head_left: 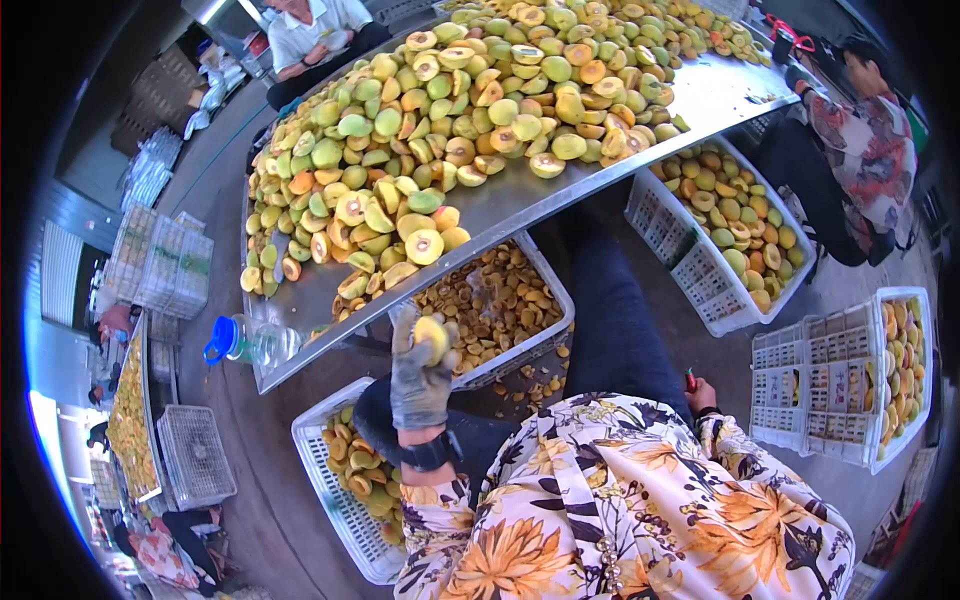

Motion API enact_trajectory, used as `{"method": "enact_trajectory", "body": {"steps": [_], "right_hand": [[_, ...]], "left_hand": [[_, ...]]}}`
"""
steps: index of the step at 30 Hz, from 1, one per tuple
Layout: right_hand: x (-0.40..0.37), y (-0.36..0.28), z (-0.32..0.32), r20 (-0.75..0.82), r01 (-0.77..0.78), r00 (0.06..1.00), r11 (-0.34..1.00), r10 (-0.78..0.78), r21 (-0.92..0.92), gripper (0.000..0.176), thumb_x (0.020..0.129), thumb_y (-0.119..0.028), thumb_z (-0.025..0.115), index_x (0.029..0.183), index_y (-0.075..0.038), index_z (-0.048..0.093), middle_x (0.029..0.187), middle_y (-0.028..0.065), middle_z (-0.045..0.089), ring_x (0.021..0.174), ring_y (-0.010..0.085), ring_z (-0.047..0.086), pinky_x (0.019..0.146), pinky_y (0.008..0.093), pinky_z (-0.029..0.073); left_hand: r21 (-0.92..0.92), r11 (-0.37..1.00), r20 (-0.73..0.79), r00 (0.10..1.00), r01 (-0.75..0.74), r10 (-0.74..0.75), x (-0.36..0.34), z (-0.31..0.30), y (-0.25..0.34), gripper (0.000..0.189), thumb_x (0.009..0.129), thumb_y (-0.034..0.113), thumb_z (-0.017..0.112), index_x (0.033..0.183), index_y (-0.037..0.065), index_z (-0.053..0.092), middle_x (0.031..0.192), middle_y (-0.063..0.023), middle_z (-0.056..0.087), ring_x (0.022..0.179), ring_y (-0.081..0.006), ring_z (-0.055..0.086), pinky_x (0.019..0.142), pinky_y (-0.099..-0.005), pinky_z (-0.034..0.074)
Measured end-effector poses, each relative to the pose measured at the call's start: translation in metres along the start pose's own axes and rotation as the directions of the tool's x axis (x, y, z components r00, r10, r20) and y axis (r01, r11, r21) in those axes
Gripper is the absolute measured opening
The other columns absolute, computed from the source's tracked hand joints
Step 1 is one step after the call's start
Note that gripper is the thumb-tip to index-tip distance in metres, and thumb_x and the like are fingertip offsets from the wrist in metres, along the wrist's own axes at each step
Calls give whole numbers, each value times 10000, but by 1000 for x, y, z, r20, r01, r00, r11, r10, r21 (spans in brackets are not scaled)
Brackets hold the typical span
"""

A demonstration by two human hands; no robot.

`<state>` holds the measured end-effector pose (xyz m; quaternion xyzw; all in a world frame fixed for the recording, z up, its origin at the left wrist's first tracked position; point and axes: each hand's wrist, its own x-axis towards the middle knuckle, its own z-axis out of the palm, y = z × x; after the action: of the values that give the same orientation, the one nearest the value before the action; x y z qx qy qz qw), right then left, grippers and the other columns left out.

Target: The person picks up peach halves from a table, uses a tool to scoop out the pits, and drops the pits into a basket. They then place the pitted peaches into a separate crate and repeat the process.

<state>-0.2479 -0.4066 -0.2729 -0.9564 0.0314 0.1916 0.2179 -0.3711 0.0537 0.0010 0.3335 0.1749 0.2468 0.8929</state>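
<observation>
Fruit (431,340), a yellow piece, sits in the gloved left hand (422,362), whose fingers are curled around it near the table's edge; in the view it overlaps a crate of brownish pieces. Whether it is whole or cut cannot be told. The right hand (704,396) is bare and closed around a red thing (691,380), mostly hidden, beside the right thigh. Green, yellow and orange halves (500,110) lie heaped on the metal table (515,200), many with the cut face up. A blue-capped bottle (268,343) lies at the table's left corner. The scrap crate (566,300) stands partly under the table, with loose pieces on the floor beside it. Another crate (308,450), by the left leg, holds halves. To the right, a fruit crate (705,285) stands near stacked crates (825,390). One person (318,38) sits across the table, another (862,150) at its right end.
</observation>
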Motion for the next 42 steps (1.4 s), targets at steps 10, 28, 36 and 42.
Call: {"method": "enact_trajectory", "body": {"steps": [10, 28, 36, 42], "right_hand": [[-22, -267, -121, 89, 321, 897, 776, -433, 544, 271, 725, -169, 654, 949, -40, 575, 701, 139, 594, 622, 237, 591, 606, 330, 465], [-48, -428, -54, 525, -48, 373, 549, -765, 834, 278, 781, -203, 676, 944, -43, 519, 587, -16, 511, 399, 44, 436, 362, 178, 325], [-53, -430, -15, 328, 483, 485, 561, -811, 673, 220, 737, -209, 688, 835, -27, 613, 681, 55, 600, 609, 119, 533, 590, 269, 451], [-51, -426, 13, 206, 813, 459, 502, -864, 296, 322, 651, -211, 731, 838, -25, 546, 652, 149, 551, 582, 310, 524, 567, 359, 436]], "left_hand": [[149, 988, 97, 993, 49, -63, 31, 20, -29, 396, 846, 172, 546, 1203, 44, 433, 1102, -121, 508, 982, -262, 548, 715, -404, 540], [10, 993, -65, 991, 120, -119, 43, 4, -39, 438, 879, 372, 486, 1165, 43, 448, 1033, -108, 542, 892, -236, 578, 739, -322, 506], [117, 992, -225, 971, -50, 76, 55, -62, -86, 267, 931, 236, 364, 1078, 43, 476, 952, -84, 546, 861, -189, 545, 755, -316, 481], [-190, 981, -346, 932, 43, -108, 63, -75, -91, 282, 867, 324, 531, 990, 81, 604, 865, -9, 607, 754, -110, 570, 623, -219, 470]]}}
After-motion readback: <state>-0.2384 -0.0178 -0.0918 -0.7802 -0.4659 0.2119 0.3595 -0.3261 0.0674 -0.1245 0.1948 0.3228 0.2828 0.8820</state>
